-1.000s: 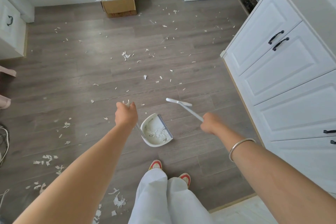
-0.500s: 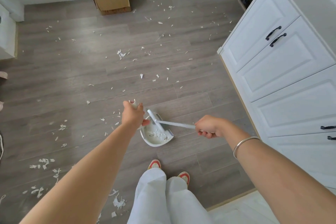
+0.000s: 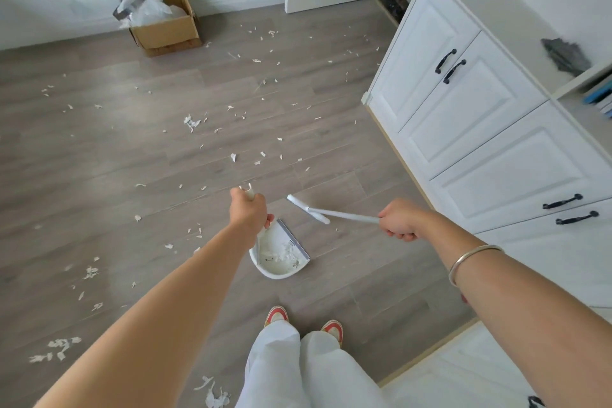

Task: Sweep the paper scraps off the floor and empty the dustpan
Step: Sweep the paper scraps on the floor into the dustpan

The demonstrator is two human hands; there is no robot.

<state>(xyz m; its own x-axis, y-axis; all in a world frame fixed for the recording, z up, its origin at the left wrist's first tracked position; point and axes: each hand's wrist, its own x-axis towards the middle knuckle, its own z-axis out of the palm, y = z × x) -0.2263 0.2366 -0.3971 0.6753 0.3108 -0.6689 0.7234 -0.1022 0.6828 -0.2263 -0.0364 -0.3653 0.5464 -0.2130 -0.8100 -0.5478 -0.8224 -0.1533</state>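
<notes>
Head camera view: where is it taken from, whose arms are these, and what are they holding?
No machine here. A person wears the camera on the head, so you look down along their own arms. The left hand grips the long handle of a white dustpan on the wooden floor, with some paper scraps already inside. The right hand grips a small white broom, its head just clear of the pan. Many more lie scattered on the floor. A cardboard box stands by the far wall; white cabinets line the right.

White dustpan (image 3: 276, 273) in left hand (image 3: 250, 213), broom (image 3: 308, 209) in right hand (image 3: 401, 221)
</notes>
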